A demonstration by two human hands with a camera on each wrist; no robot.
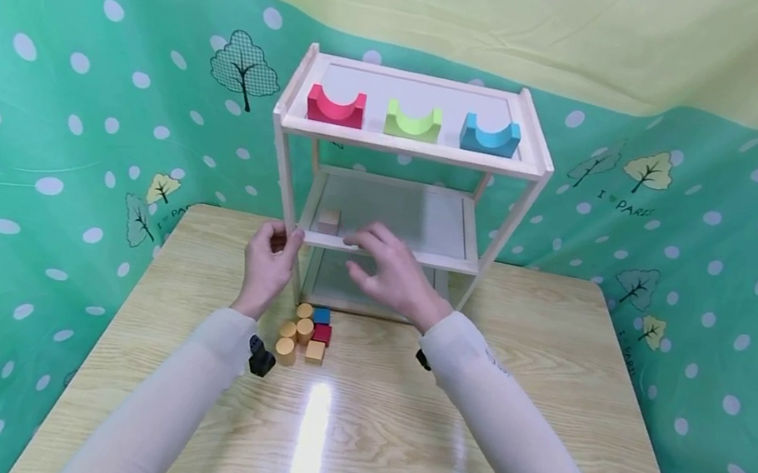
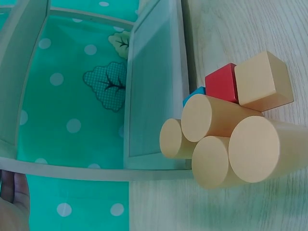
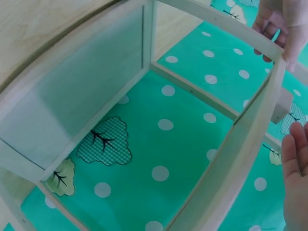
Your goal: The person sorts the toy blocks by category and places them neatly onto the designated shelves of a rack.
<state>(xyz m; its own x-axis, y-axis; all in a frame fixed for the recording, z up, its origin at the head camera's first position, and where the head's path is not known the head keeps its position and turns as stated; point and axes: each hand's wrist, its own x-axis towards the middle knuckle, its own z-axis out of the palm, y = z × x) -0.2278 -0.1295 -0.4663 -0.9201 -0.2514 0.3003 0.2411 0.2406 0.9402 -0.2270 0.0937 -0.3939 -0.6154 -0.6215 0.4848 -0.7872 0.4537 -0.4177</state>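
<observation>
My left hand (image 1: 269,264) grips the left front corner of a white wooden rack (image 1: 387,252) at its middle shelf. In the right wrist view, the thumb of that left hand (image 3: 288,31) lies on the front and its fingers go behind. My right hand (image 1: 398,274), fingers slightly bent and holding nothing, hovers at the middle shelf's front edge. Just left of its fingertips, a pale wooden block (image 1: 329,219) sits on that shelf. The right wrist view catches this block (image 3: 283,106) beyond the shelf edge, close to the right fingers (image 3: 291,156).
Several wooden cylinders (image 2: 255,149), a plain wooden cube (image 2: 260,82), a red block (image 2: 221,83) and a blue block (image 1: 322,316) stand on the table (image 1: 371,455) before the rack's left leg. Red (image 1: 336,108), green (image 1: 413,122) and blue (image 1: 490,138) arch-cut blocks line the top shelf.
</observation>
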